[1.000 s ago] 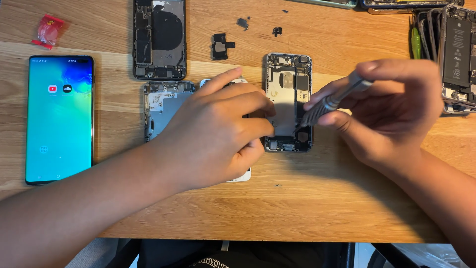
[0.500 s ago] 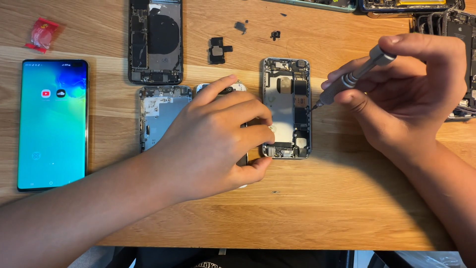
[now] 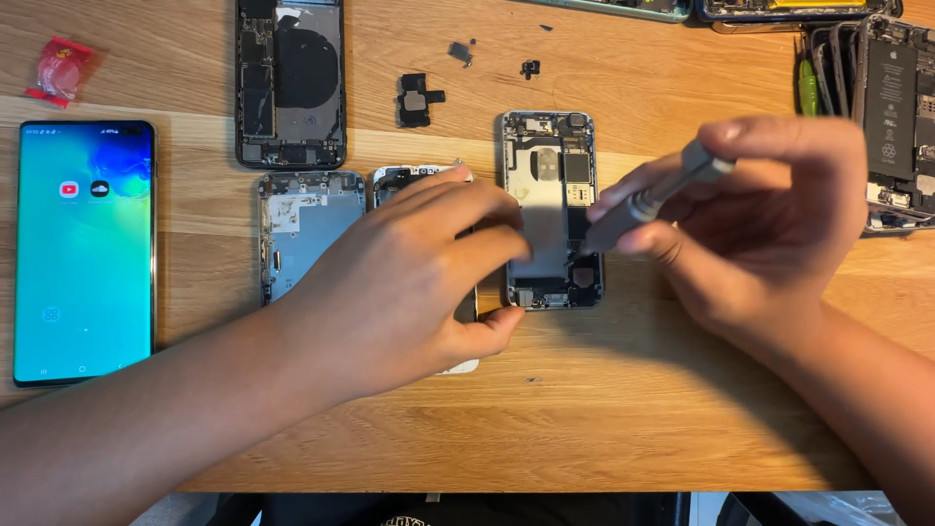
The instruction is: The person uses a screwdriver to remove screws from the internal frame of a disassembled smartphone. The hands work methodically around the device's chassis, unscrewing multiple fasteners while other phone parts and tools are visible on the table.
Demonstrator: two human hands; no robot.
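Note:
An opened phone body (image 3: 548, 161) with exposed boards lies face up at the middle of the wooden table (image 3: 604, 419). My left hand (image 3: 419, 278) rests on its left edge, thumb at the lower corner, holding it still, and covers most of a white phone panel (image 3: 414, 177) beside it. My right hand (image 3: 755, 229) grips a grey screwdriver (image 3: 651, 198), whose tip points down at the right side of the opened body.
A lit turquoise smartphone (image 3: 83, 253) lies at the left. A silver bare frame (image 3: 307, 229) and a dark opened phone (image 3: 290, 83) sit behind my left arm. Small loose parts (image 3: 417, 99) lie above; more opened phones (image 3: 891, 107) crowd the right edge. A red wrapper (image 3: 58, 70) is far left.
My right hand has lowered the screwdriver, bringing its tip down onto the right side of the opened phone body. My left hand keeps its hold.

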